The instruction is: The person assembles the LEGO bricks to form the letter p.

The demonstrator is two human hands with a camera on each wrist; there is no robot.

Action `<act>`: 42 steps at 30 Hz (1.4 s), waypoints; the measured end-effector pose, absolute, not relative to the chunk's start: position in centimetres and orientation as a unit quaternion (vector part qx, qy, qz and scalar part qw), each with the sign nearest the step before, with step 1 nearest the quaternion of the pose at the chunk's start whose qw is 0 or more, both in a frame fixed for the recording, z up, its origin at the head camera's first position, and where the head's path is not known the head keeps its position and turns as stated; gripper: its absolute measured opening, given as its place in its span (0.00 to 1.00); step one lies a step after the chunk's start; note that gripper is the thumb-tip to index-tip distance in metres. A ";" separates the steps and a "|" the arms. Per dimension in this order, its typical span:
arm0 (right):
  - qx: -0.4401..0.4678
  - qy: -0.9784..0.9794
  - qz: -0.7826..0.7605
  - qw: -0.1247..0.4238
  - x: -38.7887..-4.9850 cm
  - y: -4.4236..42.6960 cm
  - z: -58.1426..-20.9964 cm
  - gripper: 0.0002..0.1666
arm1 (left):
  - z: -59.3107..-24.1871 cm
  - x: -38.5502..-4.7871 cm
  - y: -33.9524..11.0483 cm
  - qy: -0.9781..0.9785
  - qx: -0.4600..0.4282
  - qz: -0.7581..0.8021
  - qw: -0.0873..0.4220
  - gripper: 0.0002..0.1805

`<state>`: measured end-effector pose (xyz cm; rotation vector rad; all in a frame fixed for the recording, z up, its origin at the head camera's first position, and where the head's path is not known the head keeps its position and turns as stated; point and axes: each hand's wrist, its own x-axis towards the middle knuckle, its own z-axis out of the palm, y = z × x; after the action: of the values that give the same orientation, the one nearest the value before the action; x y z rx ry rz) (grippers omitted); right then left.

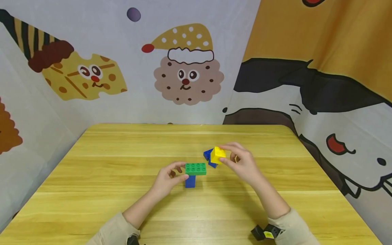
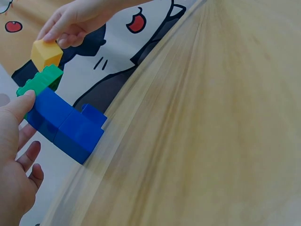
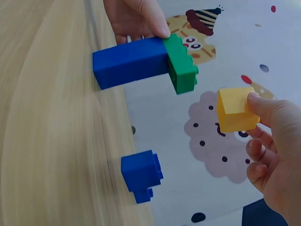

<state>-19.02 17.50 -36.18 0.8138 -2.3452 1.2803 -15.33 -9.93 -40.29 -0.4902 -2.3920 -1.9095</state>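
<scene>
A long green brick (image 1: 196, 169) lies across the top of an upright column of blue bricks (image 3: 131, 62) that stands on the table. At its left end, the thumb and index finger of my left hand (image 1: 166, 178) pinch the green brick. My right hand (image 1: 243, 161) holds a yellow brick (image 3: 235, 109) between thumb and fingertips, in the air to the right of the green brick and apart from it. Behind the yellow brick, other blue bricks (image 3: 141, 170) sit on the table, partly hidden in the head view.
The wooden table (image 1: 122, 146) reaches back to a cloth backdrop (image 1: 128, 112) printed with cartoon figures. A small black device (image 1: 265, 232) is strapped to the right wrist, and part of another shows at the left sleeve (image 1: 114, 229).
</scene>
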 end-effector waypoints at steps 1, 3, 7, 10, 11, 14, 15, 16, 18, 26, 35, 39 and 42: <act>0.289 -0.826 0.452 0.174 -19.0 17.3 -36.1 0.21 | -40.3 -15.4 -10.0 -0.773 -0.158 -0.614 0.020 0.19; 0.296 -0.824 0.451 0.174 -18.9 16.9 -36.0 0.21 | -40.4 -15.5 -10.0 -0.774 -0.159 -0.612 0.020 0.19; 0.302 -0.825 0.449 0.166 -18.7 16.1 -35.8 0.21 | -41.8 -16.3 -10.1 -0.777 -0.153 -0.611 0.018 0.19; 0.307 -0.825 0.447 0.162 -18.6 15.6 -35.8 0.21 | -43.1 -17.0 -10.2 -0.776 -0.149 -0.613 0.021 0.20; 0.310 -0.824 0.446 0.162 -18.6 15.4 -35.7 0.21 | -43.3 -17.1 -10.3 -0.775 -0.150 -0.613 0.023 0.20; 0.319 -0.821 0.445 0.163 -18.5 15.0 -35.6 0.21 | -43.7 -17.3 -10.4 -0.772 -0.158 -0.614 0.029 0.20; 0.323 -0.819 0.445 0.164 -18.5 14.8 -35.6 0.21 | -43.8 -17.3 -10.4 -0.772 -0.161 -0.614 0.032 0.20; 0.326 -0.819 0.444 0.164 -18.5 14.6 -35.6 0.21 | -43.8 -17.3 -10.4 -0.771 -0.164 -0.614 0.035 0.19; 0.331 -0.818 0.441 0.163 -18.6 14.3 -35.5 0.21 | -43.8 -17.3 -10.5 -0.772 -0.168 -0.612 0.040 0.19; 0.346 -0.820 0.427 0.160 -18.5 12.8 -35.3 0.20 | -43.6 -17.3 -10.4 -0.777 -0.170 -0.605 0.043 0.18; 0.370 -0.815 0.415 0.162 -18.7 11.6 -35.4 0.20 | -43.7 -17.4 -10.6 -0.779 -0.181 -0.599 0.045 0.17; 0.372 -0.818 0.412 0.155 -18.7 11.3 -35.4 0.20 | -43.6 -17.4 -10.6 -0.777 -0.185 -0.600 0.049 0.17; 0.371 -0.822 0.407 0.149 -18.7 11.1 -35.5 0.20 | -43.6 -17.4 -10.6 -0.774 -0.184 -0.604 0.046 0.17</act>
<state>-18.69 11.06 -35.46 1.0668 -2.3622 1.1690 -17.42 -10.62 -43.59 -0.5602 -2.3623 -1.8449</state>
